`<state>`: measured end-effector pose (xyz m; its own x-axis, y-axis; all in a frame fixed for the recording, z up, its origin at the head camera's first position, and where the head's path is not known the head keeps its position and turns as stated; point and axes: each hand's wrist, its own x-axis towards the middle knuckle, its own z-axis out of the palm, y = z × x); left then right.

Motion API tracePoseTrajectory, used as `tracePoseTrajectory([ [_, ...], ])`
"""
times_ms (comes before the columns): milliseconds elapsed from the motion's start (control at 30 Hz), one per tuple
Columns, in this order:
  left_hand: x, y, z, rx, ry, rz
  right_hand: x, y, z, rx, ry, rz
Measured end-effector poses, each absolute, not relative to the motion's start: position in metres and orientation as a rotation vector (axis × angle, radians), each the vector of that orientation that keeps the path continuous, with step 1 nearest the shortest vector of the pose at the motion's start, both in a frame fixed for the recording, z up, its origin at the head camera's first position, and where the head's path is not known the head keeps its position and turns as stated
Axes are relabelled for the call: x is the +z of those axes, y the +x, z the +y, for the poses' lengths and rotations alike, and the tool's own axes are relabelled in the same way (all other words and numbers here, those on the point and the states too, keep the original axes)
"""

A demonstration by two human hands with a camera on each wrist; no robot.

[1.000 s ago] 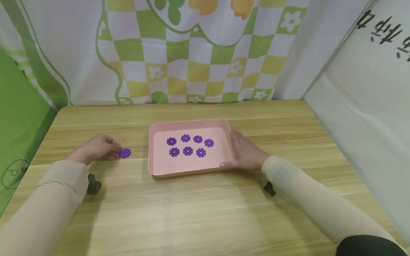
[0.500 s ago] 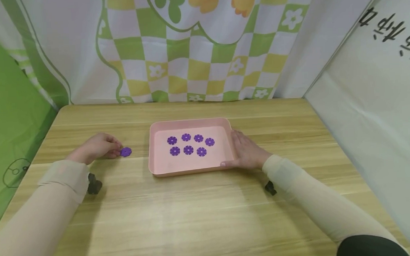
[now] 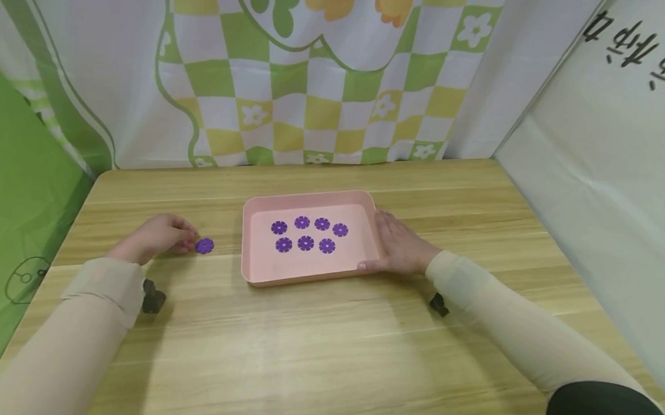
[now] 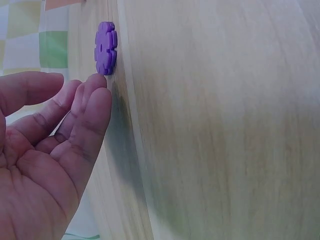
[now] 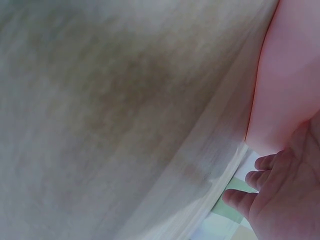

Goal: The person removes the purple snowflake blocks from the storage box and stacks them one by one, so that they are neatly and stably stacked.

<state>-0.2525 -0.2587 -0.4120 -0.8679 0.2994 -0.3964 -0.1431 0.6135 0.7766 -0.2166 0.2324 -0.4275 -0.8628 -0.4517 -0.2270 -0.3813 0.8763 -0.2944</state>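
Wood [image 3: 327,344] separates tray edge [image 3: 247,243] from lone disc [image 3: 205,246] — left fingers [image 4: 96,112] parted, right fingers [image 3: 387,225] spread.

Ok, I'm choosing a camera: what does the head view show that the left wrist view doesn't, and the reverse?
Only head: seven purple discs in the pink tray, and the right hand at its side. Only left wrist: the palm side of the left hand. Both: that hand, the lone purple disc beside it, wooden table and checkered cloth.

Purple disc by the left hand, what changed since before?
The left hand drew back slightly and seems to have let go of the loose purple disc. The right hand stayed against the pink tray, and the seven discs inside stayed put.
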Motion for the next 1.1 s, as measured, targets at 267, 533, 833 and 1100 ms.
tracePoseTrajectory([
  [267,-0.413,-0.252,-0.255,1.065,0.197,2.462,-0.428,-0.217,0.232,-0.355,-0.594,2.751],
  [533,-0.414,-0.253,-0.251,0.848,0.398,2.510,-0.429,-0.216,0.232,-0.373,-0.600,2.751],
  [833,-0.413,-0.253,-0.246,0.741,0.459,2.548,-0.431,-0.217,0.232,-0.389,-0.603,2.751],
  [1100,-0.411,-0.250,-0.245,0.758,0.438,2.528,-0.431,-0.217,0.232,-0.407,-0.608,2.752],
])
